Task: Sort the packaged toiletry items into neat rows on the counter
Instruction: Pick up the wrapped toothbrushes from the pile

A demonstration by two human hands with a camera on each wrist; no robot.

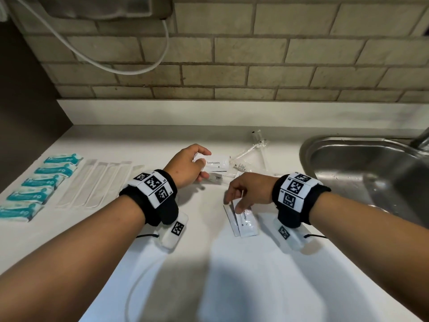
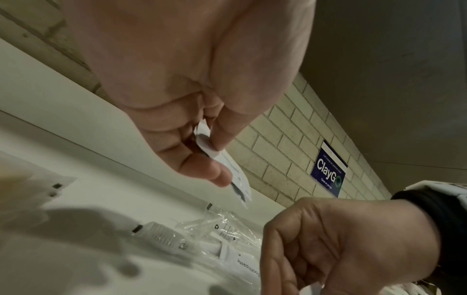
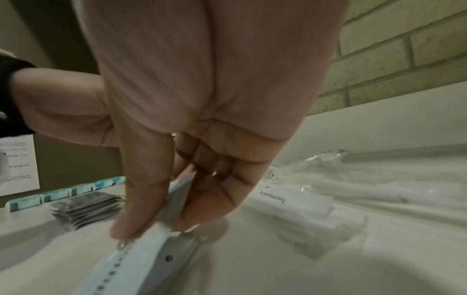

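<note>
My left hand point(image 1: 204, 162) pinches a white sachet marked Toothpaste point(image 1: 216, 162) by its end, above the counter point(image 1: 162, 140). The left wrist view shows thumb and fingers of that left hand point(image 2: 217, 157) closed on the sachet point(image 2: 236, 175), which hangs clear of the surface. My right hand point(image 1: 232, 205) grips two or three white toothpaste sachets point(image 1: 245, 220) together. They tilt on edge with their low end near the counter. In the right wrist view the right hand point(image 3: 156, 227) pinches the sachets point(image 3: 141, 257) between thumb and fingers.
A column of teal packets point(image 1: 44, 182) lies at the far left, with a row of clear-wrapped sticks point(image 1: 97, 182) beside it. Loose clear-wrapped toothbrushes point(image 1: 251, 152) and another toothpaste sachet point(image 3: 290, 199) lie behind my hands. A steel sink point(image 1: 362, 168) is at the right.
</note>
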